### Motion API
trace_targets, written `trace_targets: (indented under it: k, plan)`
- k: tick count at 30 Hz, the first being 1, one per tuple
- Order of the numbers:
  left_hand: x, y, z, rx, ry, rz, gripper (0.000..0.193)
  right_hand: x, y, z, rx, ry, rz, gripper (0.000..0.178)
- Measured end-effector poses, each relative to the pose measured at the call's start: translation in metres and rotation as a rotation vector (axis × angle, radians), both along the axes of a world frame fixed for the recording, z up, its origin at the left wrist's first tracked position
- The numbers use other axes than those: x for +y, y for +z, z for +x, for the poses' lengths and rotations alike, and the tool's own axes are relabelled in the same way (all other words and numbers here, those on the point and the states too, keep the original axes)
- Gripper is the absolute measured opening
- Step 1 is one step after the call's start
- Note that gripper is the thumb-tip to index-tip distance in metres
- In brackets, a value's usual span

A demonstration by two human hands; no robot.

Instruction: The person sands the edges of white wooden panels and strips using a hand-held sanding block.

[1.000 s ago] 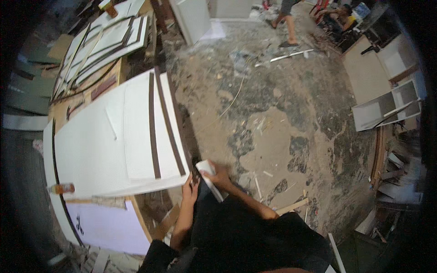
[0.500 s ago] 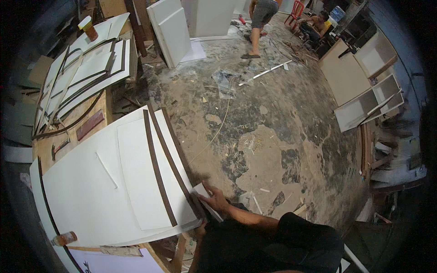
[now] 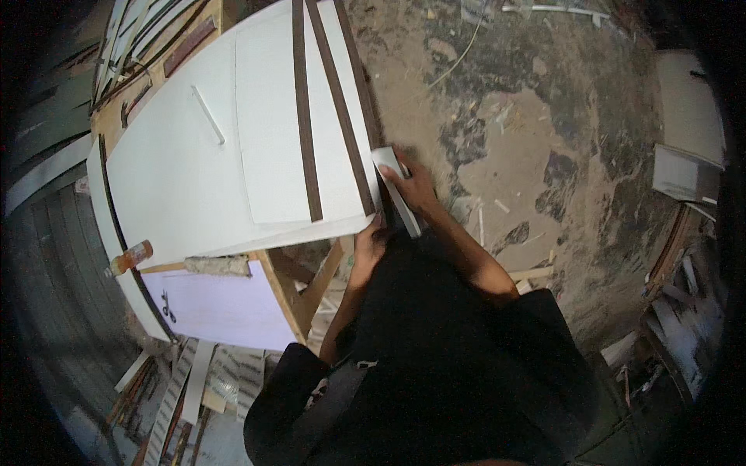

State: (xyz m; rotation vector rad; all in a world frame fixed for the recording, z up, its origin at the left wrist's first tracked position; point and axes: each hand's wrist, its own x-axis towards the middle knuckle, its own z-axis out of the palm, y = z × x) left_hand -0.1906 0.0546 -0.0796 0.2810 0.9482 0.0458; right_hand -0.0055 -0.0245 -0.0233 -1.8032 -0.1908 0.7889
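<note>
A large white panel (image 3: 179,179) lies flat on the workbench, with a smaller white sheet on top. Two dark brown strips (image 3: 307,116) run lengthwise across that sheet, and another dark strip (image 3: 359,74) follows its right edge. My right hand (image 3: 416,186) is closed around a white block-like bar (image 3: 400,198), which sits against the panel's right edge near the corner. Just below that corner, my left hand (image 3: 368,247) has its fingers curled in by the edge; what it grips is hidden.
A thin white stick (image 3: 207,115) and a bottle of orange-brown liquid (image 3: 132,258) rest on the panel. Scissors (image 3: 168,307) lie on a lilac sheet (image 3: 225,303) nearer me. Offcuts (image 3: 198,380) clutter the lower left. Scraps dot the stained concrete floor (image 3: 528,140) at right.
My view has tilted down, so the panel sits higher and more of my body shows. My left hand has come into clearer sight. The right hand still holds the white bar at the edge.
</note>
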Motion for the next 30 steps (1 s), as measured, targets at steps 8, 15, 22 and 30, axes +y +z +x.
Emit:
trace_targets:
  k: [8, 15, 22, 30]
  plan:
    - [-0.018, 0.052, 0.016, 0.297, -0.032, 0.111, 0.023, -0.037, 0.003, -0.042, -0.161, 0.133, -0.142, 0.080]
    - [-0.001, 0.042, 0.011, 0.107, -0.158, 0.009, 0.017, 0.055, -0.001, 0.082, 0.010, -0.022, -0.061, 0.083]
    - [-0.008, 0.030, 0.010, 0.139, -0.219, 0.100, 0.032, -0.014, 0.000, -0.013, -0.106, 0.156, -0.164, 0.079]
    - [-0.002, 0.042, 0.008, 0.400, -0.616, 0.426, 0.031, 0.105, -0.010, 0.148, -0.098, -0.076, -0.002, 0.080]
